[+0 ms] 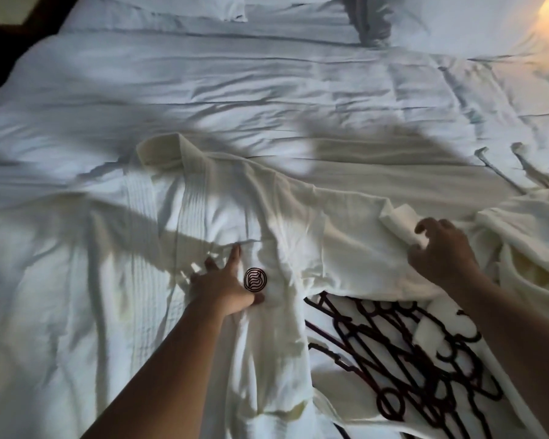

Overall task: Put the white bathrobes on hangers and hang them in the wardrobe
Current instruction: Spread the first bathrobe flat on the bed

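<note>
1. Bed. One bed point(203, 90) with a white duvet filled the view. Two pillows lay at its far end: one far left point(184, 7), one far right point(457, 23).

2. Bathrobes, count: two.
- The first bathrobe point(298, 217) lay spread front-up across the near half of the bed. Its collar point(159, 150) pointed to the far left. One sleeve ran out to the right and ended in a rolled cuff point(396, 217). One round dark emblem point(255, 280) sat on the chest.
- The second bathrobe point(526, 236) lay bunched at the right edge, only partly in frame. Two belt ends point(485, 155) trailed from it toward the far side.

3. Hangers. A tangled heap of dark hangers point(393, 353) lay on the bed at the near right, touching the lower edge of the first bathrobe's sleeve. The pieces overlapped and blurred; an exact count could not be made.

4. Left grip point(225, 286). It rested palm-down on the chest of the first bathrobe, just left of the emblem. The fingers were straight and spread, pressing on the cloth, and nothing was clasped.

5. Right grip point(441, 248). It was placed on the rolled cuff of the sleeve. The fingers point(423, 228) curled over the roll and held the cloth.

6. Both bathrobes were on the bed, and neither was on a hanger.
</note>
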Motion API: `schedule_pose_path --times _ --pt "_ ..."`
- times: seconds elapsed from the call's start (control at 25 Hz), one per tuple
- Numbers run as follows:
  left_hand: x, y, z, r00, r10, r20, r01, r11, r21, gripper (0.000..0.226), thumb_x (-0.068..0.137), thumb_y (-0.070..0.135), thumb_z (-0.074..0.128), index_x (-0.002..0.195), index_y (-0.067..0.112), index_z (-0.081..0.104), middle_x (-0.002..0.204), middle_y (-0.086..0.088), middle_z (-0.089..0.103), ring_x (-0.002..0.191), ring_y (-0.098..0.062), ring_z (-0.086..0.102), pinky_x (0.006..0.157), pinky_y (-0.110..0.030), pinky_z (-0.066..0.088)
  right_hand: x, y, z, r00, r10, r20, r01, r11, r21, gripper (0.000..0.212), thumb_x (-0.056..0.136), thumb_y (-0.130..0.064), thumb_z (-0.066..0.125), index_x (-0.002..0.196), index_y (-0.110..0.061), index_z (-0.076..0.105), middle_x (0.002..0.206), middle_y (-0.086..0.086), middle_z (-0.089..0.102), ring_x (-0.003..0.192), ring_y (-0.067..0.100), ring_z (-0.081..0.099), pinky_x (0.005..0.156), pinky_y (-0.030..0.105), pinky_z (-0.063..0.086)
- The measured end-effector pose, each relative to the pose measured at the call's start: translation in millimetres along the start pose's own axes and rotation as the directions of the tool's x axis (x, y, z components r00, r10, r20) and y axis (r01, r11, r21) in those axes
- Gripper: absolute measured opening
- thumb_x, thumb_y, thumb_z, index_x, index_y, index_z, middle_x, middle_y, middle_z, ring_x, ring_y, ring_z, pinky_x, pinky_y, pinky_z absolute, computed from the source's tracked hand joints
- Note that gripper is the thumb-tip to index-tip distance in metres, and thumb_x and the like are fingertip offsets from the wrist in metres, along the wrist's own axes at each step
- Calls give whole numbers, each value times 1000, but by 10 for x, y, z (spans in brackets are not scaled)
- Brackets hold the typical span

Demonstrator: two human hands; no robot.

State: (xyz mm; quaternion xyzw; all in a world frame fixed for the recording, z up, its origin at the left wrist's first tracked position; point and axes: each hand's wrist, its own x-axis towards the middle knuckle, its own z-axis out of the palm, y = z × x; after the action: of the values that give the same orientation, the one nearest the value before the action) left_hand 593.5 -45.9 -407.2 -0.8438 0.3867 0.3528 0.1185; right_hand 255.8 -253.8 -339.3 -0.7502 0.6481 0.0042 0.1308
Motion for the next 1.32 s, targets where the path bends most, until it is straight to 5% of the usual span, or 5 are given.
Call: schedule_pose_path --times 0.2,0.6,0.8,1.04,1.32 --pt "-79 71 -62 1000 3 16 -3 999 53 132 63 85 66 154 48 -23 168 -23 -1 150 -47 24 123 -56 21 454 19 242 914 327 241 -363 924 123 101 73 -42 81 155 -39 22 154 16 33 135 44 40 111 54 39" --pt "-102 78 -95 1000 -6 19 5 998 56 134 58 89 63 150 52 -26 169 -22 -1 152 -46 19 121 -60 20 529 814 -285 864 477 162 -444 569 693 31 78 -13 82 68 -23 54 64 -1 45 41 12 41 35 20 31" --pt "-151 96 -79 1000 -2 -26 4 998 59 132 61 90 62 152 50 -25 169 -21 0 153 -51 5 122 -63 3 812 624 46 822 490 -289 -364 844 395 57 72 -43 54 128 -36 47 129 14 50 109 35 56 86 40 54" --pt "-153 67 -19 995 35 -96 -29 997 70 131 64 89 60 151 48 -29 167 -27 5 150 -54 10 122 -64 10 548 -1683 564 974 -194 114 164 959 233 62 91 -38 63 149 -36 40 150 4 44 137 33 39 107 54 31" --pt "-97 44 37 986 42 -160 -38 999 33 133 62 86 65 150 50 -28 166 -29 10 149 -52 14 122 -61 5 1166 -2483 821 964 -185 190 145 968 207 34 84 -54 66 109 -31 62 123 -2 52 131 33 39 103 57 26"
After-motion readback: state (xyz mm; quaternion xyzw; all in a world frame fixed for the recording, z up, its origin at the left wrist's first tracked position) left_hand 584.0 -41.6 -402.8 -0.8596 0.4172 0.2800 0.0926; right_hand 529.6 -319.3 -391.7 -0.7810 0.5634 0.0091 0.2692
